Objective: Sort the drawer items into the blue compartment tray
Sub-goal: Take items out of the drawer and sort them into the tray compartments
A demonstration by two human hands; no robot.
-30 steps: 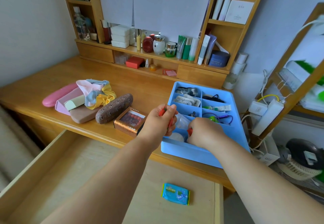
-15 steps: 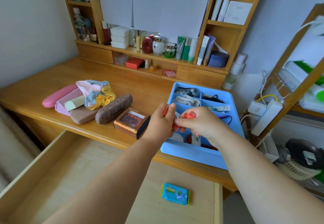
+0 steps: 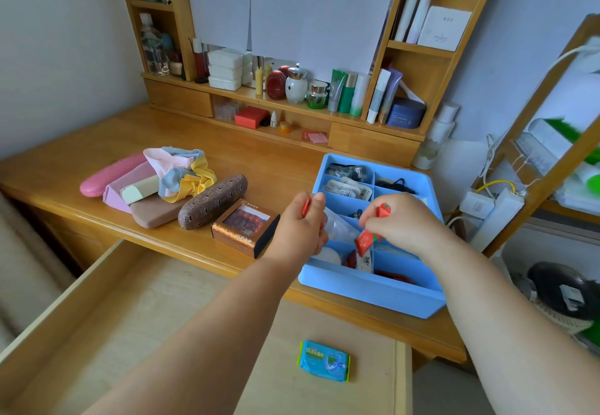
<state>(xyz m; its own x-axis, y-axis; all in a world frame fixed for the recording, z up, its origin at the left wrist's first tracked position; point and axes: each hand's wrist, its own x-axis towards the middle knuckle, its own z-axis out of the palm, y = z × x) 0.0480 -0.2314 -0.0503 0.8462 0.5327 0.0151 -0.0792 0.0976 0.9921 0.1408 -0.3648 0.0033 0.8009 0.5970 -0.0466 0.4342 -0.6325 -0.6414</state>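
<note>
We find the blue compartment tray point(image 3: 373, 291), a moulded plastic box with thin dividers, at the right front edge of the wooden desk point(image 3: 97, 161). Above its front compartments the right hand point(image 3: 402, 223) pinches small red packets point(image 3: 367, 239), glossy and flat, with curled fingers. The left hand point(image 3: 302, 229) grips another red packet point(image 3: 306, 207) together with a clear plastic bag point(image 3: 337, 228) just over the tray's left wall. We note foil sachets point(image 3: 347, 187) in the rear compartments. Left of the tray stand a copper-coloured box point(image 3: 243, 228), a brown patterned case point(image 3: 212, 202) and a pink case point(image 3: 110, 176). In the open drawer point(image 3: 97, 317) below lies a blue wipes pack point(image 3: 324, 361), well apart from both hands.
</note>
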